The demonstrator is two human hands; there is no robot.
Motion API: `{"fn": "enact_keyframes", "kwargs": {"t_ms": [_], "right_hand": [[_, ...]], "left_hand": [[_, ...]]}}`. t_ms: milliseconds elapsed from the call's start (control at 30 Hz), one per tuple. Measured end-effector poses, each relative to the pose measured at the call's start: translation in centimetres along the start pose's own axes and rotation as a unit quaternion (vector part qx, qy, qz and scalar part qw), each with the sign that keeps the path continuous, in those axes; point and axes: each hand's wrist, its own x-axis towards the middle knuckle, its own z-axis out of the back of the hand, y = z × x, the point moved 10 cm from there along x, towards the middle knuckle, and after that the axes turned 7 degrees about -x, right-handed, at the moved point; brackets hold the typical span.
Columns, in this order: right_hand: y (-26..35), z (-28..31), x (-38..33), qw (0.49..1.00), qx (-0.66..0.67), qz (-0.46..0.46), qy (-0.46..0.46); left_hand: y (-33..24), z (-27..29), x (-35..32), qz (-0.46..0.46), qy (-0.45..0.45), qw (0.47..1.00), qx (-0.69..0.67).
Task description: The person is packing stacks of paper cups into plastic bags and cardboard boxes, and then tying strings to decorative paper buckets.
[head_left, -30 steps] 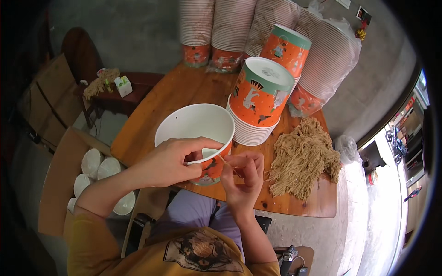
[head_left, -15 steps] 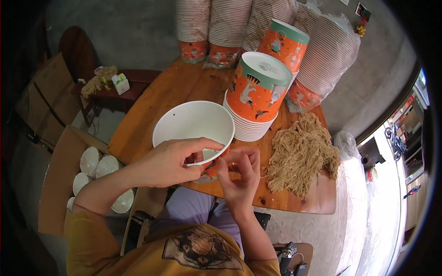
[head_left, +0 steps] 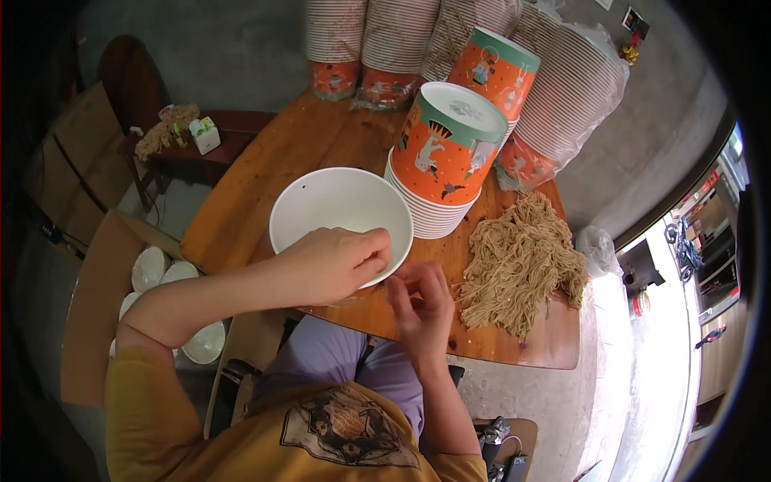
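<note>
Bucket (head_left: 341, 197) sits mouth up over the near middle of your wooden table (head_left: 233, 205), white inside, just left of the upside-down orange-and-green stack (head_left: 438, 169). Your forearm covers much of its near side, so can't confirm the base rests on the wood.

Left hand (head_left: 337, 257) is in the mouth at the near right wall, fingers curled. Fingertips are hidden; can't tell if you've got anything pinched. Right hand (head_left: 422, 301) is just outside that same stretch of rim, thumb and forefinger drawn close together; can't tell what, if anything, is between them.

Progress, my read: you're partway through this one. Hands are on opposite sides of the near right wall, so that side looks mid-step. Small dark hole (head_left: 303, 187) in the far left wall shows no cord through it; I'd count that side as not done.

Supply left: tan cord pile (head_left: 522, 265) on the right of the table, bagged stacks (head_left: 333, 32) along the far side. Cardboard box (head_left: 84, 345) at left holds white containers (head_left: 148, 269); can't tell if those are finished.
</note>
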Motion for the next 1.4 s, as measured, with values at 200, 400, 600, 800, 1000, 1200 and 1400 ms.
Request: {"fn": "enact_keyframes", "kwargs": {"t_ms": [200,400,600,800,1000,1200,1400], "right_hand": [[1.0,2.0,1.5,0.998,0.05,-0.023,0.001],[1.0,-0.5,2.5,0.995,-0.015,-0.039,0.092],[-0.4,-1.5,2.4,0.962,0.216,-0.134,0.103],[-1.4,-0.9,2.2,0.934,0.257,-0.219,0.115],[0.9,1.5,2.8,0.959,0.176,-0.175,0.138],[4.7,0.3,3.0,0.919,0.17,-0.097,0.342],[3.5,-0.4,6.7,0.922,0.224,-0.174,0.263]], "left_hand": [[-3.1,2.1,-1.7,-0.224,-0.182,0.951,0.107],[-2.6,2.3,-0.8,-0.22,-0.144,0.964,-0.028],[1.0,-0.8,1.8,-0.034,0.039,0.934,-0.353],[2.5,-3.1,2.7,0.057,0.135,0.874,-0.464],[2.0,-3.0,3.2,0.074,0.156,0.886,-0.429],[1.6,-4.1,3.6,0.07,0.191,0.872,-0.445],[0.1,-3.1,2.6,0.036,0.195,0.887,-0.416]]}}
